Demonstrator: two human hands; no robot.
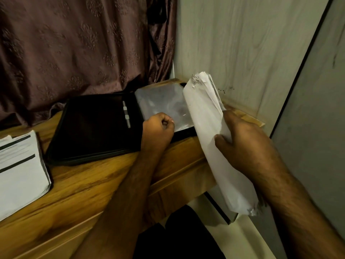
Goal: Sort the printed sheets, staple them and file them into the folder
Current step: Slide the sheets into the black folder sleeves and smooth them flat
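Head view: black folder [97, 128] lies open on the wooden desk [89, 184], pushed toward the back corner against the maroon curtain [74, 43] and the pale wood-grain wall panel [242, 53]. Left cover is bare black with a white clip fastener [126, 114] running along the inner edge near the spine. Right half carries a clear plastic sleeve [162, 103], glossy, glare on it, contents not readable

Right hand [242, 144] is closed around a bundle of white sheets [211, 137], curled into a loose roll, thumb across the front, fingers wrapped behind. Roll runs diagonally, top end up near the wall corner with frayed, crumpled edges, bottom end hanging below the desk front edge. It overlaps the right edge of the sleeve in frame; can't tell if it touches it

Left hand [158, 129] is curled into a loose fist, resting on the lower edge of the sleeve where it meets the folder's right cover. Fingertips are pinched toward the thumb; can't tell if it has any of the plastic between them

Second stack of printed sheets [20, 171] sits at the far left of the desk, well apart from the folder, dark bars printed across the top page, text blurred
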